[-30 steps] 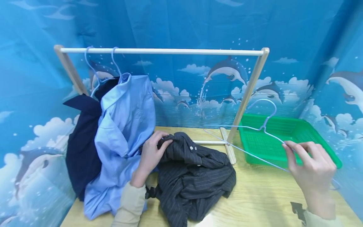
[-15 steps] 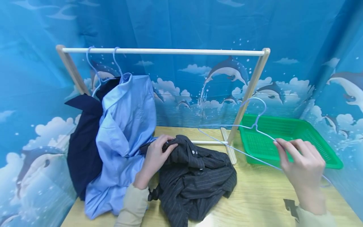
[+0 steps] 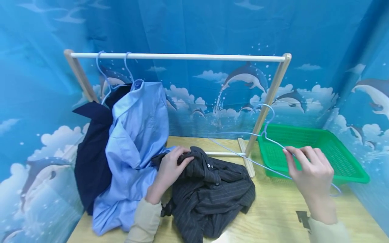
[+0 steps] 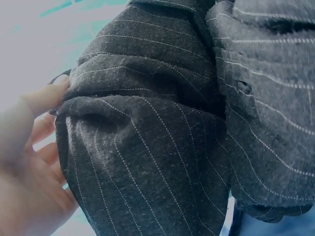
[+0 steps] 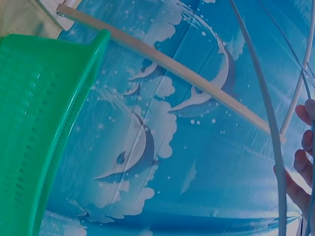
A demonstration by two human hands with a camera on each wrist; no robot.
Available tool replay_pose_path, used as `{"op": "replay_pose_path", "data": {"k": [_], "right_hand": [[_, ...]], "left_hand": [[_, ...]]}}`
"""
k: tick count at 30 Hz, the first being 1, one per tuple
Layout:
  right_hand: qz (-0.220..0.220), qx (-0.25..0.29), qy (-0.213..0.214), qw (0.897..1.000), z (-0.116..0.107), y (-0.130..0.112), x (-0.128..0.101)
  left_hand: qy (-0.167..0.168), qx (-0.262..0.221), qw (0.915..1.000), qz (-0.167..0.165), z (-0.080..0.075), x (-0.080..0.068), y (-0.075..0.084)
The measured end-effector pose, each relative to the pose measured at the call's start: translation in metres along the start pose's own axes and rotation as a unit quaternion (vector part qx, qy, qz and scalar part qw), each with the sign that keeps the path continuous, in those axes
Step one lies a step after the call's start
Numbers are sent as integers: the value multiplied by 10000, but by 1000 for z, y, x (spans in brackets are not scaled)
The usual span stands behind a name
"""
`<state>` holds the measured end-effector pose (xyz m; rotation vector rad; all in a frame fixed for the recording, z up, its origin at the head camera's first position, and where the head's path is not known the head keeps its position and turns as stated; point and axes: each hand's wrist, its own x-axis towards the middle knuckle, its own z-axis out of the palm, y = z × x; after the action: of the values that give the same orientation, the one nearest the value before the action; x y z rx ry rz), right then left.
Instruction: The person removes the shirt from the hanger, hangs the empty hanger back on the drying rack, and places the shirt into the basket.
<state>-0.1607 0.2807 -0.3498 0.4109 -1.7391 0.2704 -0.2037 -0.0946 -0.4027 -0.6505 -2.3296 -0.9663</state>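
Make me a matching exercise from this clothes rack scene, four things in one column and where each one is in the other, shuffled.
Things:
1. light blue shirt
2. dark pinstriped shirt
3. wire hanger
4. green basket

Places:
A. on the table, gripped by the left hand
B. held by the right hand
C. hanging on the rack
D. standing on the table, right of the rack

Pairs: 1-C, 2-A, 3-B, 4-D

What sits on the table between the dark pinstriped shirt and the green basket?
In the head view, the wooden foot of the clothes rack stands between the pinstriped shirt and the green basket; the wire hanger crosses above it.
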Motion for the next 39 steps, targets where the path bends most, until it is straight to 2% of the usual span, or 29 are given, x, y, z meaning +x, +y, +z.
{"op": "replay_pose_path", "data": {"k": [12, 20, 30, 39], "right_hand": [[-204, 169, -324, 9991, 15, -5, 7], [0, 4, -462, 9989, 18, -6, 15], [268, -116, -371, 9989, 25, -6, 35], [374, -267, -658, 9968, 28, -6, 45]], "left_hand": [[-103, -70, 9999, -36, 0, 0, 0], [-207, -158, 9996, -95, 3, 0, 0], [-311, -94, 9993, -173, 5, -1, 2], [-354, -103, 9991, -193, 5, -1, 4]]}}
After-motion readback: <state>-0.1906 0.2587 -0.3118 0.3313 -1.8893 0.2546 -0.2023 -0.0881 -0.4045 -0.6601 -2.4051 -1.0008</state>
